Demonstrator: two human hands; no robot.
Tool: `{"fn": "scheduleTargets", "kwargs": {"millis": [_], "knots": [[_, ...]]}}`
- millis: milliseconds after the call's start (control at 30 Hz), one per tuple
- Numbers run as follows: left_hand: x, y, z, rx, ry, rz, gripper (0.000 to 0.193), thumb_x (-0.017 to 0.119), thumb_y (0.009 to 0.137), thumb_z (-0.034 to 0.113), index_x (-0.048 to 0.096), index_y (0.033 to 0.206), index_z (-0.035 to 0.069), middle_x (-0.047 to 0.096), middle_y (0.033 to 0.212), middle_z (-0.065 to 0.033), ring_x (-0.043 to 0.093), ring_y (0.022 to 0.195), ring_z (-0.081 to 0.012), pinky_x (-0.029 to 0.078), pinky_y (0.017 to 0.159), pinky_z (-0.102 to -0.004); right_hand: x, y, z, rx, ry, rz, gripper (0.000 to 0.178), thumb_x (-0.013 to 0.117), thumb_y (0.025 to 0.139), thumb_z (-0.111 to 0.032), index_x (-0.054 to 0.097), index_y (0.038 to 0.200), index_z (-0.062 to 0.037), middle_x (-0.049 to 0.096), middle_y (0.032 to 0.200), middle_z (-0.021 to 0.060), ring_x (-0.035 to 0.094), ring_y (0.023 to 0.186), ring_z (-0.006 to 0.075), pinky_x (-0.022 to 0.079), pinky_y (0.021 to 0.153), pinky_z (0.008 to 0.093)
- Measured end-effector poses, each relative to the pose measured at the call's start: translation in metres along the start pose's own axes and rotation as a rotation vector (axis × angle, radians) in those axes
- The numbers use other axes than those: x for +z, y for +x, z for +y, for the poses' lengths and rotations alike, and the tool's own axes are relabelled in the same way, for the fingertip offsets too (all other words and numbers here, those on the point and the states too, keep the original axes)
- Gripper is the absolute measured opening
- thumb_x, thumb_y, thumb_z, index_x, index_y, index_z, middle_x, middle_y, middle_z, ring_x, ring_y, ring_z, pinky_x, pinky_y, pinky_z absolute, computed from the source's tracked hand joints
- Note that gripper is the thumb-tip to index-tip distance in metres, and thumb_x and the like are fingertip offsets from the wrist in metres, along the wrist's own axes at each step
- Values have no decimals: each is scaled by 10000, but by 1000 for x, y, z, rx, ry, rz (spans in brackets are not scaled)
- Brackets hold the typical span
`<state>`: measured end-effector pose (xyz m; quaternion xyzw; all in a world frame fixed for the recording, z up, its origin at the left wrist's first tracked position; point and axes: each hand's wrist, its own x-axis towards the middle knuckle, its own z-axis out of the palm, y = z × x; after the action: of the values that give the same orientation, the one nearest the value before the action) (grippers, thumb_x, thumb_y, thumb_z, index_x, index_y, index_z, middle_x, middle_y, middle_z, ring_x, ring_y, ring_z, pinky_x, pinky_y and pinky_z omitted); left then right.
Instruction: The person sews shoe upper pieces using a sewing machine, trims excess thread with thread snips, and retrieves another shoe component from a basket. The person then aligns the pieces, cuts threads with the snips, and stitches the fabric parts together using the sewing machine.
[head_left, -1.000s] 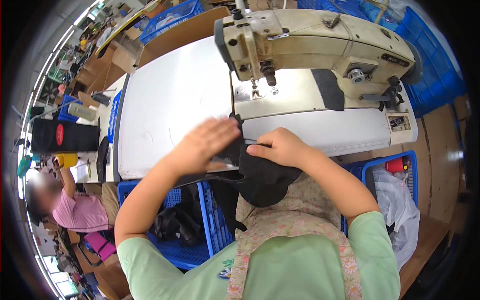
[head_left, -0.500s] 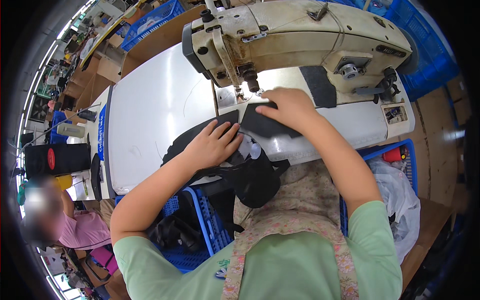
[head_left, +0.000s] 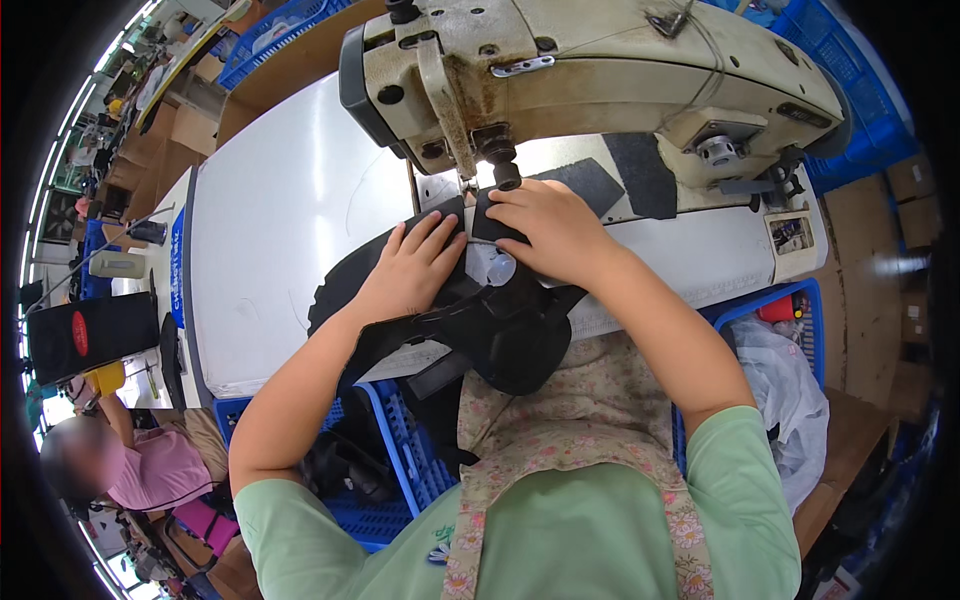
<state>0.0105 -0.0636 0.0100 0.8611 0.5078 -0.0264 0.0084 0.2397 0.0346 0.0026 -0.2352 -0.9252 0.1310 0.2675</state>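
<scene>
A cream sewing machine [head_left: 600, 95] stands across the white table, its needle area [head_left: 468, 187] just beyond my fingertips. My left hand [head_left: 412, 268] lies with fingers stretched out on a curved black fabric piece [head_left: 345, 285]. On the other side of a narrow gap, my right hand [head_left: 552, 232] presses a smaller black piece [head_left: 488, 217] down with extended fingers, close to the presser foot. Dark fabric [head_left: 590, 188] also shows past my right hand. A bunched black fabric part [head_left: 515, 350] hangs over the table's near edge, a translucent round piece [head_left: 500, 268] beside it.
A dark fabric patch [head_left: 642, 175] lies on the machine bed. Blue baskets [head_left: 410, 450] stand below the near edge, one at right with clear plastic bags [head_left: 785, 400]. At left, a person in a pink top [head_left: 165, 465] sits near a black box [head_left: 90, 338].
My right hand has drawn in toward the left hand, bringing its black piece near the needle. The view has shifted slightly, and the bunched fabric has opened out a little.
</scene>
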Motion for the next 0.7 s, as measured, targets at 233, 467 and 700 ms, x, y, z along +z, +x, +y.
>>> {"fn": "scheduleTargets", "kwargs": {"millis": [233,467,700], "knots": [[-4,-5,1,13,-231,19,1024,839,533,181,360,1433,80,313,1509,-106,238,1426,-320,221,1136,-572,4,-4,0,-36,-67,-52,304,713,772,-256,693,1063,-168,609,1207,31,477,1229,236,326,1056,512],[-14,-2,5,6,-196,-22,785,702,726,216,385,1431,80,354,1489,-114,276,1411,-323,200,1147,-543,5,-10,-2,-17,-56,-54,293,698,798,-242,693,1086,-185,603,1221,26,469,1235,234,312,1067,517],[-16,0,9,0,-124,-28,721,666,741,182,427,1417,112,368,1480,-116,301,1398,-323,235,1136,-535,6,-11,-3,2,-50,-51,282,694,804,-234,693,1080,-178,596,1245,28,465,1241,234,314,1067,521]]}}
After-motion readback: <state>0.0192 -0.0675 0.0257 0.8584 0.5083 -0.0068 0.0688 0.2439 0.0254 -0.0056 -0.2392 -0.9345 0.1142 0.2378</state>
